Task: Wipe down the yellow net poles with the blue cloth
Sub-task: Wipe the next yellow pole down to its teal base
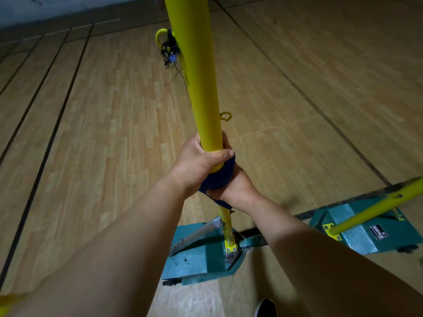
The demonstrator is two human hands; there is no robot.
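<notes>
Both hands are wrapped round the same yellow net pole [201, 88], one just above the other, both bare forearms reaching up from the bottom of the view. Lower and nearer, the right hand [231, 186] clamps the dark blue cloth [219, 177] against the tube, fingers curled round behind it so that the soft, finely ribbed fabric bunches between palm and pole and a corner hangs below the wrist. Touching it from above, the left hand [201, 161] grips the bare pole, thumb laid across the near face and fingers closed round the back.

That pole is a smooth, glossy round tube standing upright, its long axis running from a yellow bolted bracket on a teal metal base [196, 261] up past the top edge of the view. Below the hands it narrows to a thinner yellow stem. A silvery flat bar [196, 234] leans on the base beside the stem.

Farther up, a small open yellow hook [225, 116] juts from the pole's right side, and higher still a larger hook [160, 36] on the left carries a tangle of black cord [170, 50].

To the right a second yellow pole [377, 208] slants over another teal base [366, 234]. Wood-grain sports flooring [103, 124] with dark court lines spreads beyond.
</notes>
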